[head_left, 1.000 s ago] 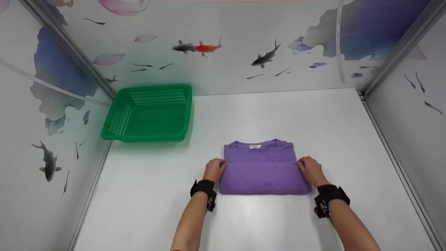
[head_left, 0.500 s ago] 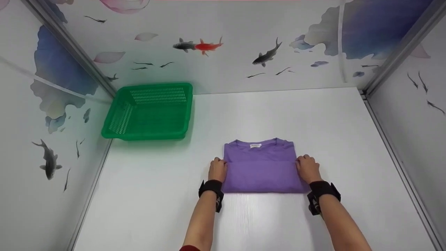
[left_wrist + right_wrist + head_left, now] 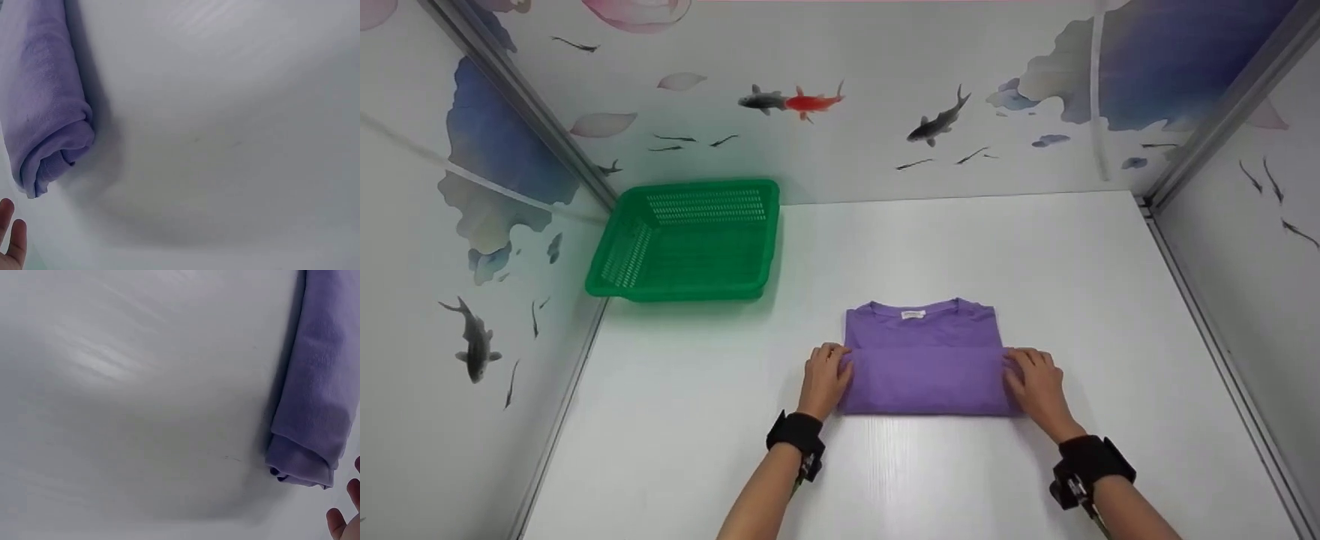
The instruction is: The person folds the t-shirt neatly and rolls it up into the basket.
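A purple T-shirt (image 3: 930, 381) lies folded on the white table, its lower part turned up over the body. The neckline with a small white label shows at the far side. My left hand (image 3: 823, 381) is at the shirt's left edge, and my right hand (image 3: 1039, 388) is at the right edge. Both have their fingers loosely extended. In the left wrist view, fingertips (image 3: 18, 233) stand just off the layered end of the shirt (image 3: 45, 90). The right wrist view likewise has fingertips (image 3: 335, 520) a little apart from the shirt's other end (image 3: 318, 382).
A green plastic basket (image 3: 690, 291) with slotted walls stands at the back left of the table (image 3: 960, 247), against the patterned panels. Walls printed with fish and petals (image 3: 825, 165) enclose the left, back and right sides. Black straps are around both wrists.
Both wrists have swung outward from the shirt and the fingers have loosened from its side edges. The shirt has kept its folded shape and place. The head view has shifted slightly.
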The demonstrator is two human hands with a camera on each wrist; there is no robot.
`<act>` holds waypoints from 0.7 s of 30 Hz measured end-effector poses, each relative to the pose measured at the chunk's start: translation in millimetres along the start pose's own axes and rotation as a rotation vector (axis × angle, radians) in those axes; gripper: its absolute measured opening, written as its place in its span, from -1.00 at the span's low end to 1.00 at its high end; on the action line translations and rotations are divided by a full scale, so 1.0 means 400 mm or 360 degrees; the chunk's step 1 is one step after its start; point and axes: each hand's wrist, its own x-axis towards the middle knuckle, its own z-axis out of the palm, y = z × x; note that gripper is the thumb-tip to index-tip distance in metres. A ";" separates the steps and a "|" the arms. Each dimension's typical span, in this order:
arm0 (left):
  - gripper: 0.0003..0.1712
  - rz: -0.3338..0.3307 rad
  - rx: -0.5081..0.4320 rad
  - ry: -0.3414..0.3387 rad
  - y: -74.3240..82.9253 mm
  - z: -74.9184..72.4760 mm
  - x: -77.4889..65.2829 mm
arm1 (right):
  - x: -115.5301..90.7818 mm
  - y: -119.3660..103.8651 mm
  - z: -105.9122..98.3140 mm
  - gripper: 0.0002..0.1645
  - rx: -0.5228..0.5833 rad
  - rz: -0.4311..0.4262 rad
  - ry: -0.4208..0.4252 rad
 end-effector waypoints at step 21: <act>-0.64 0.0595 0.0195 -0.0048 -0.050 0.030 -0.149 | -0.157 0.060 0.031 -0.48 -0.0207 -0.0561 0.0101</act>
